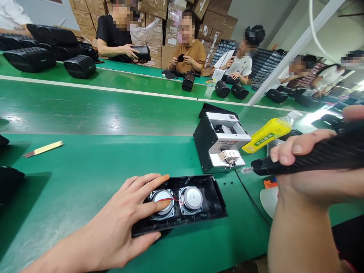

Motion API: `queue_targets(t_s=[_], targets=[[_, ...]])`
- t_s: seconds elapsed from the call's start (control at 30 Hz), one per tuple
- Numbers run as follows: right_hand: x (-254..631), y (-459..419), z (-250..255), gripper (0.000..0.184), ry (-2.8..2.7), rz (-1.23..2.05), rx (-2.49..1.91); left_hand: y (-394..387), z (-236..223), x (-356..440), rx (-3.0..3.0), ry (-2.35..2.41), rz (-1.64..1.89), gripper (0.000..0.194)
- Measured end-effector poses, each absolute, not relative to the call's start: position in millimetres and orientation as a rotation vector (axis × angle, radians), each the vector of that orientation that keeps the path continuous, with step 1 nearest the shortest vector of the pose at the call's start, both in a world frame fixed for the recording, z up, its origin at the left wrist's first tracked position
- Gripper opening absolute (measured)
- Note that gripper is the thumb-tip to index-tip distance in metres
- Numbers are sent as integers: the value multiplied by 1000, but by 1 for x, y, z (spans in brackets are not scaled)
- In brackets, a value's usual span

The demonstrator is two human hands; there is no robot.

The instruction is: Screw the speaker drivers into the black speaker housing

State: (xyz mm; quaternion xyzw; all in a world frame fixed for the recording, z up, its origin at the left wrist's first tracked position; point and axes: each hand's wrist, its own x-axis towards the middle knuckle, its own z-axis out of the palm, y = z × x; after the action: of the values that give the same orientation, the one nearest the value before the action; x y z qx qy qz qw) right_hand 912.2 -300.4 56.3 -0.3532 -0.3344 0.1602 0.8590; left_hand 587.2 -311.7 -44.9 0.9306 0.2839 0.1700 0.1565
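A black speaker housing (216,197) lies open side up on the green bench, with two round speaker drivers (193,198) and a red wire inside. My left hand (127,212) grips the left part of this housing, thumb along the near edge, fingers over the far side and one on the left driver. In my right hand (301,151) is a black electric screwdriver (318,151), held level with its bit pointing left. The bit is close to the front of a white and black screw feeder (227,142), behind the housing; whether they touch I cannot tell.
A yellow-labelled bottle (267,134) leans beside the feeder. At the left lies a utility knife (44,149). A green conveyor belt (113,110) crosses behind the bench; beyond it several co-workers handle black speakers (80,66). A thin black cable (251,197) runs over the bench.
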Motion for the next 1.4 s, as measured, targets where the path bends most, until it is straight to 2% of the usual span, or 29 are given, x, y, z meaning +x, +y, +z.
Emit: queue_targets(t_s=[0.1, 0.2, 0.33, 0.9, 1.07, 1.17, 1.23, 1.27, 1.37, 1.4], targets=[[923, -283, 50, 88, -991, 71, -679, -312, -46, 587, 2682, 832, 484, 53], [932, -265, 41, 73, -1011, 63, -688, -313, -47, 587, 2690, 844, 468, 53], [931, -258, 36, 71, -1036, 117, -813, -314, -47, 586, 2688, 850, 446, 55], [943, -289, 28, 81, -1088, 120, -775, -309, -40, 578, 2704, 767, 404, 60], [927, -305, 59, 60, -927, 302, -687, -315, -25, 589, 2681, 793, 543, 58], [908, -313, 77, 45, -841, 450, -659, -322, -3, 626, 2521, 830, 713, 52], [894, -315, 79, 40, -864, 493, -664, -325, 12, 657, 2302, 825, 759, 57], [887, -316, 78, 41, -878, 497, -672, -326, 18, 670, 2201, 835, 763, 54], [869, -316, 70, 47, -895, 501, -701, -326, 26, 698, 2013, 801, 643, 22], [865, -316, 68, 48, -886, 520, -702, -327, 26, 703, 1982, 797, 616, 24]])
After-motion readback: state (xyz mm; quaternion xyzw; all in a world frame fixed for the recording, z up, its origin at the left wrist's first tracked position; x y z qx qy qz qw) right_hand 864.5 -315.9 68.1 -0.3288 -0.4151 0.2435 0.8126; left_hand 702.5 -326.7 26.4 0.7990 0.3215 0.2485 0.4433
